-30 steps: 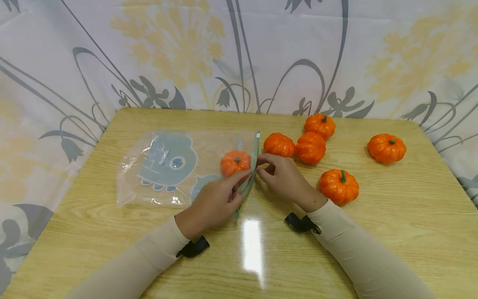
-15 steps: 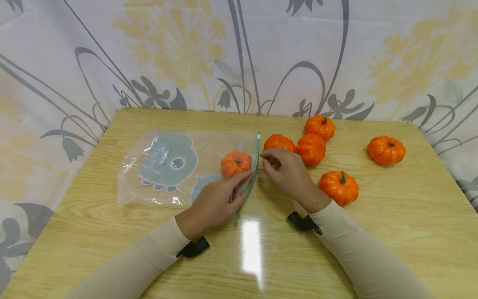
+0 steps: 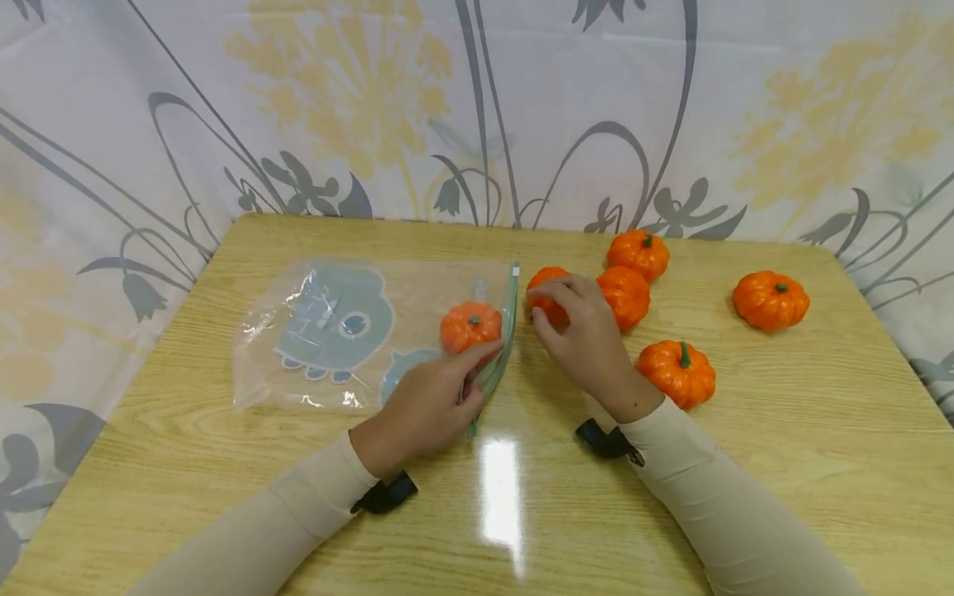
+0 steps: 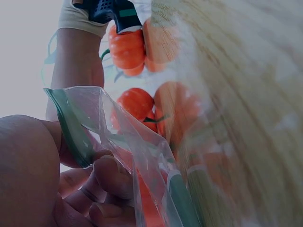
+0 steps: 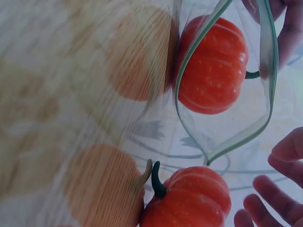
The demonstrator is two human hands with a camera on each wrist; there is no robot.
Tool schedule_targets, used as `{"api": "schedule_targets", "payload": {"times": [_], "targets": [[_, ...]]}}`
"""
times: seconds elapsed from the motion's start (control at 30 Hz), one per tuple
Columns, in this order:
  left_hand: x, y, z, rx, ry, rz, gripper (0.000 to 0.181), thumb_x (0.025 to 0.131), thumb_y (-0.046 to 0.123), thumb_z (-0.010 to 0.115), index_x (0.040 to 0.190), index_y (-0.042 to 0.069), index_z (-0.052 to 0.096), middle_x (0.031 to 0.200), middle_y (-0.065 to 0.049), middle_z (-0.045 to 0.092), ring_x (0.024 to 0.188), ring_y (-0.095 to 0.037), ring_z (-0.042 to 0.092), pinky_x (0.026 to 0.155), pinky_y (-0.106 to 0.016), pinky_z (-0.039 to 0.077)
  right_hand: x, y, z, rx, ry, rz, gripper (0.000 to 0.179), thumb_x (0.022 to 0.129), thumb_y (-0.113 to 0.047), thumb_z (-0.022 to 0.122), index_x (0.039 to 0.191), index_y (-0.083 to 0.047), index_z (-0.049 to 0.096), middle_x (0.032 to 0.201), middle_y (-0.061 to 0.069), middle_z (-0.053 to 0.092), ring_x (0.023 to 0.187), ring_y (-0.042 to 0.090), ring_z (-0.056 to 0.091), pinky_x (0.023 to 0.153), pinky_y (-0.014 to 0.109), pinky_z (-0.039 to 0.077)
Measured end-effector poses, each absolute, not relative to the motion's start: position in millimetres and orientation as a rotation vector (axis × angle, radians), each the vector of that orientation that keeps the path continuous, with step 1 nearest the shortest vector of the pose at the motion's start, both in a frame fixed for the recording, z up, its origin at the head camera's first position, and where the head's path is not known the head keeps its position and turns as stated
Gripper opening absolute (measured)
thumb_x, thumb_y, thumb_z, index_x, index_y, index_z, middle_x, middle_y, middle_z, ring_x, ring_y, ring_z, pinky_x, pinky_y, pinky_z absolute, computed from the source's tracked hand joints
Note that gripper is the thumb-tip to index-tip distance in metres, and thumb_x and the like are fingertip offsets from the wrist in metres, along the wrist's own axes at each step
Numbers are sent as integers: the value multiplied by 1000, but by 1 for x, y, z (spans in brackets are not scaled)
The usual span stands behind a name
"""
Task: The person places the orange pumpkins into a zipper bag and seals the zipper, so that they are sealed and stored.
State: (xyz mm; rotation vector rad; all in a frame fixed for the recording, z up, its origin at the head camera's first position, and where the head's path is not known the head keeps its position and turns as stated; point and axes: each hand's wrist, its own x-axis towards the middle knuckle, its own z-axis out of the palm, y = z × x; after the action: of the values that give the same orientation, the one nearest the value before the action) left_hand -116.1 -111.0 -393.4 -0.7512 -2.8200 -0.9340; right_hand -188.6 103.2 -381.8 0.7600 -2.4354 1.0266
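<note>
A clear zip bag with blue-grey cartoon prints lies flat on the left, its green-edged mouth facing right. One small orange pumpkin is inside, near that mouth. My left hand pinches the near part of the bag's green edge between thumb and fingers. In the right wrist view the mouth gapes, with the pumpkin showing within it. My right hand is held over another pumpkin, right of the mouth, partly covering it; its fingers are loosely bent and hold nothing.
Two more pumpkins sit clustered beyond the right hand. Another pumpkin lies by the right wrist, and one pumpkin stands apart at far right. A patterned cloth hangs behind the wooden table.
My right hand has left the bag's green edge and moved right, over the nearest pumpkin. The left hand keeps its pinch on the bag and has stayed in place.
</note>
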Motion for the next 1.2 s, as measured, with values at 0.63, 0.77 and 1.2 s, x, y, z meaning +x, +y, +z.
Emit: {"api": "schedule_targets", "payload": {"times": [0.63, 0.77, 1.2], "targets": [[-117, -111, -394, -737, -2854, -935, 55, 88, 8, 56, 143, 13, 54, 63, 9, 42, 49, -1, 32, 46, -18, 28, -196, 111, -386, 737, -2746, 695, 68, 89, -19, 74, 150, -10, 46, 157, 24, 31, 145, 46, 28, 117, 61, 29], [-117, -111, -395, -743, -2851, -920, 55, 88, 8, 56, 143, 13, 54, 62, 9, 42, 50, -2, 32, 47, -18, 28, -196, 112, -386, 729, -2869, 625, 77, 90, -25, 73, 156, -13, 35, 163, 24, 20, 149, 49, 18, 117, 63, 25], [-116, -110, -394, -735, -2866, -908, 55, 88, 7, 56, 143, 14, 54, 61, 9, 41, 49, -1, 30, 46, -18, 26, -194, 113, -391, 745, -2912, 521, 81, 89, -26, 74, 156, -11, 32, 161, 25, 23, 147, 51, 21, 118, 63, 23]]}}
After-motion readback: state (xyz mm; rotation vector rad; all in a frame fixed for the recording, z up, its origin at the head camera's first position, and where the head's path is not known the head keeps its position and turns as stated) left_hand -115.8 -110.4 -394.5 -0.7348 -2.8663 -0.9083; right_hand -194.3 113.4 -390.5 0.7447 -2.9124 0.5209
